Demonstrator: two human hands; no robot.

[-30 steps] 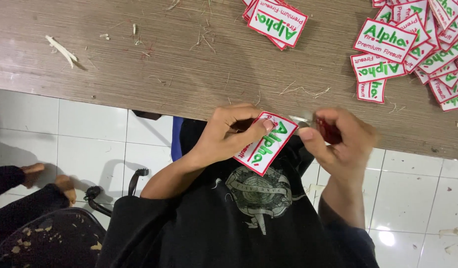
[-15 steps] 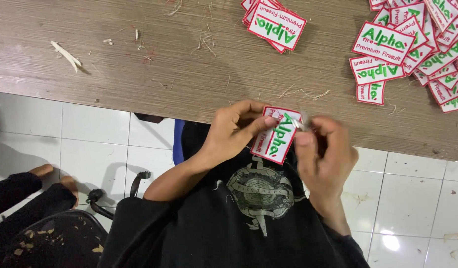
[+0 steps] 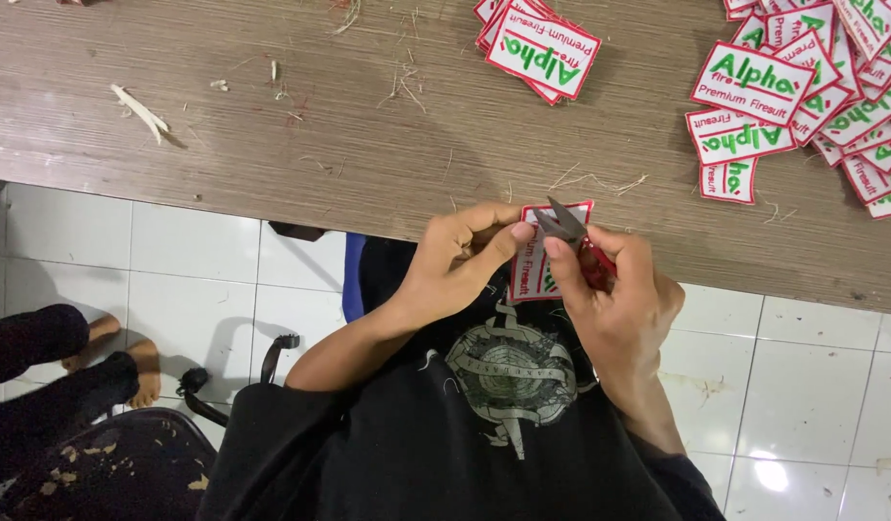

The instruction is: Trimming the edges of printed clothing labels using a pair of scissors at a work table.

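Fingers of the left hand (image 3: 460, 260) pinch a white embroidered patch with red border (image 3: 534, 270) just below the brown wooden table's (image 3: 368, 154) near edge; the right hand (image 3: 614, 289) grips red-handled thread snips (image 3: 576, 241), blades touching the patch's top edge.

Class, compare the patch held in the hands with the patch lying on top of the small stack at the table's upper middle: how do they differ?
The held patch is up off the table, pinched by the left hand, while the stack patch lies flat on the table. The held patch is partly hidden by fingers and snips in the right hand; the stack patch shows fully. Both are white with red borders and green lettering.
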